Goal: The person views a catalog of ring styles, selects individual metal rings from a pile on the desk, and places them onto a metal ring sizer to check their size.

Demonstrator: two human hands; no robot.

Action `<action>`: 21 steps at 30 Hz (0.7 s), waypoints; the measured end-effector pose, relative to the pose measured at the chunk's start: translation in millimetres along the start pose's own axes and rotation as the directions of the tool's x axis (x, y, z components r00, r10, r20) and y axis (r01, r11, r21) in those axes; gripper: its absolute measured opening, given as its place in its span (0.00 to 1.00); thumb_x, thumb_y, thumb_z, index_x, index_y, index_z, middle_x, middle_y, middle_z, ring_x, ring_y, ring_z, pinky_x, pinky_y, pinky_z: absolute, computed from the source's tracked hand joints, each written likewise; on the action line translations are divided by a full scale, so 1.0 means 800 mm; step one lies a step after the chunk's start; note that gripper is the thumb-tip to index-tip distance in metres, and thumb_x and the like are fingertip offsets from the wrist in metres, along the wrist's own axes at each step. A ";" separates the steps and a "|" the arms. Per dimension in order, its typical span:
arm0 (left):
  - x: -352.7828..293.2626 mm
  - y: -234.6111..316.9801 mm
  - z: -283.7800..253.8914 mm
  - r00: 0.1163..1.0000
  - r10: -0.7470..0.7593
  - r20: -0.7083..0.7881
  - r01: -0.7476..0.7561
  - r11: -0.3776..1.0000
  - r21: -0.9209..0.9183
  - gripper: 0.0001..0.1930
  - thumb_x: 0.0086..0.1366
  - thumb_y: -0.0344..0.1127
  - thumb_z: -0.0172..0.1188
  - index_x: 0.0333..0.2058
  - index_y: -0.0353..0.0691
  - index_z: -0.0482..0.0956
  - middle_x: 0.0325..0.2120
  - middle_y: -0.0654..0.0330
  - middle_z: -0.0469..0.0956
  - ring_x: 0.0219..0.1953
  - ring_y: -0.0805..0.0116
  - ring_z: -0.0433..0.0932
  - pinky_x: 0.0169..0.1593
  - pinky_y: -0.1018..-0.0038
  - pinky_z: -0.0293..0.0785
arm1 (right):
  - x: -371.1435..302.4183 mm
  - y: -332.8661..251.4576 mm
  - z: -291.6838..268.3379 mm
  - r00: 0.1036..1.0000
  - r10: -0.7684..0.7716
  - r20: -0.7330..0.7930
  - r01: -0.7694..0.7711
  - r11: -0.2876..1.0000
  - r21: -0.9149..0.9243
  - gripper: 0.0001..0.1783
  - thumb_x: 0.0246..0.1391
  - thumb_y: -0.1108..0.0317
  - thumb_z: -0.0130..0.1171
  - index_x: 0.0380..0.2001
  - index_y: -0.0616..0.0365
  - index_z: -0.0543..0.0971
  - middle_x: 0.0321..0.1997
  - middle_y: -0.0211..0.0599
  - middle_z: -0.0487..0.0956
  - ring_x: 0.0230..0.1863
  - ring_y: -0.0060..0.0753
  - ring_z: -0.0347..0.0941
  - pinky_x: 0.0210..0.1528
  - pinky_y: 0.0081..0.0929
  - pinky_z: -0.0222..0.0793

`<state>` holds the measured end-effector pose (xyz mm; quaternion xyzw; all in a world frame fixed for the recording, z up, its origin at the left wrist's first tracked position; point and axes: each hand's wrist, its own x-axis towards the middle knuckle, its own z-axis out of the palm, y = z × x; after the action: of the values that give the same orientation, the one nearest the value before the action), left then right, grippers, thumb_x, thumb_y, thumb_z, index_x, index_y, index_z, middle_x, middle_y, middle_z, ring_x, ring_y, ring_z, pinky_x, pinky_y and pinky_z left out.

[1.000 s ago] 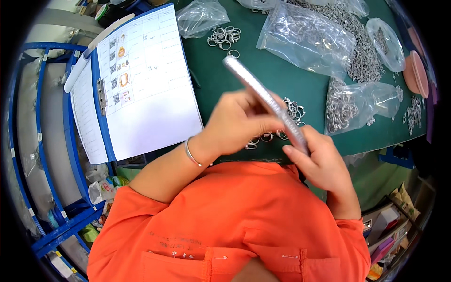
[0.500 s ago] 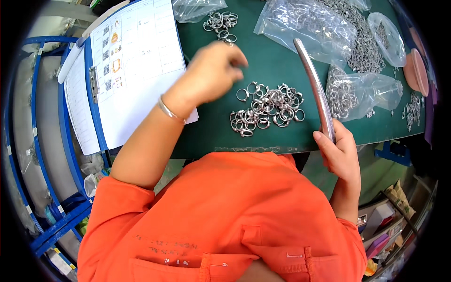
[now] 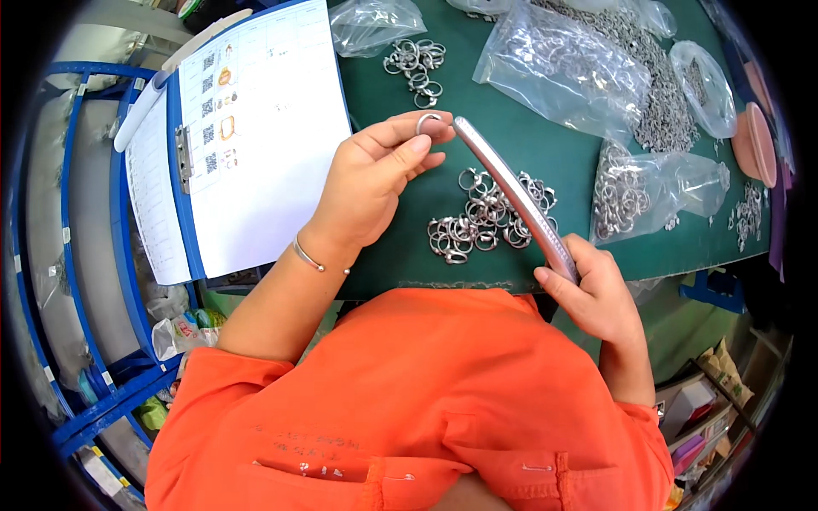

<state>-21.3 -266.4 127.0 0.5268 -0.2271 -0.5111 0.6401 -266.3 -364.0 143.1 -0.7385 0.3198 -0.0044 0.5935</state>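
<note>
Between the thumb and fingers of my left hand [image 3: 368, 175] a silver-coloured ring [image 3: 423, 122] is pinched upright. Just right of it is the narrow end of a ring mandrel [image 3: 516, 193], a long tapered metal stick with fine marks along it. My right hand [image 3: 590, 294] is closed around the mandrel's thick lower end, so the stick slants up and left. Whether ring and tip touch, I cannot tell. Below the stick lies a heap of silver-coloured rings [image 3: 481, 217], partly covered by it. A smaller group of rings [image 3: 415, 60] lies farther off, beyond my left hand.
A clipboard with printed sheets [image 3: 256, 196] lies at the left of the green table [image 3: 388, 268]. Clear plastic bags of metal parts [image 3: 562, 68], another bag of rings [image 3: 622, 192], and a grey pile of small parts [image 3: 669, 115] occupy the right. Blue shelving [image 3: 64, 230] stands left.
My left hand has drawn back from beside the far ring group and turned palm up, now showing a ring. The mandrel has swung left, bringing its tip near that ring.
</note>
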 end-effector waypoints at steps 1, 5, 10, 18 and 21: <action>-0.001 0.000 0.000 0.999 0.046 0.013 -0.045 0.998 -0.034 0.13 0.62 0.29 0.50 0.45 0.32 0.73 0.45 0.53 0.72 0.46 0.70 0.71 0.50 0.74 0.69 | 0.000 -0.001 0.000 1.000 -0.007 -0.001 0.007 1.000 0.000 0.10 0.49 0.68 0.57 0.26 0.64 0.69 0.15 0.37 0.69 0.16 0.24 0.66 0.19 0.25 0.60; 0.000 0.000 -0.004 0.998 0.029 0.056 -0.026 0.998 -0.051 0.13 0.62 0.28 0.51 0.45 0.32 0.72 0.44 0.51 0.73 0.40 0.71 0.74 0.44 0.78 0.72 | 0.003 -0.007 -0.001 0.999 0.008 0.040 -0.004 0.995 -0.100 0.12 0.48 0.66 0.57 0.25 0.64 0.68 0.15 0.42 0.70 0.16 0.32 0.68 0.19 0.29 0.61; -0.006 -0.002 0.000 0.990 0.032 0.136 -0.029 0.999 -0.024 0.15 0.53 0.23 0.58 0.41 0.31 0.73 0.35 0.53 0.75 0.33 0.71 0.74 0.39 0.81 0.72 | 0.010 -0.019 0.000 0.997 0.015 0.079 -0.002 0.987 -0.163 0.13 0.48 0.65 0.56 0.24 0.64 0.67 0.18 0.48 0.72 0.19 0.48 0.70 0.22 0.34 0.63; -0.020 -0.024 0.020 0.917 0.067 0.394 -0.172 0.956 0.238 0.22 0.36 0.27 0.72 0.35 0.35 0.79 0.33 0.59 0.73 0.35 0.72 0.71 0.37 0.80 0.70 | 0.026 -0.038 0.008 0.960 -0.179 0.214 0.224 0.952 -0.209 0.10 0.48 0.66 0.53 0.27 0.63 0.68 0.23 0.52 0.74 0.27 0.55 0.71 0.28 0.43 0.66; -0.020 -0.022 0.023 0.915 0.056 0.400 -0.192 0.932 0.308 0.21 0.37 0.27 0.72 0.34 0.34 0.79 0.33 0.59 0.73 0.34 0.73 0.72 0.36 0.81 0.70 | 0.025 -0.037 0.006 0.965 -0.146 0.220 0.195 0.955 -0.222 0.10 0.48 0.67 0.53 0.27 0.63 0.69 0.24 0.53 0.74 0.27 0.55 0.71 0.28 0.43 0.66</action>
<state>-49.6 -258.7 121.6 0.5031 -0.4666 -0.5151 0.5137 -234.3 -366.5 160.3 -0.8268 0.1912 0.0578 0.5258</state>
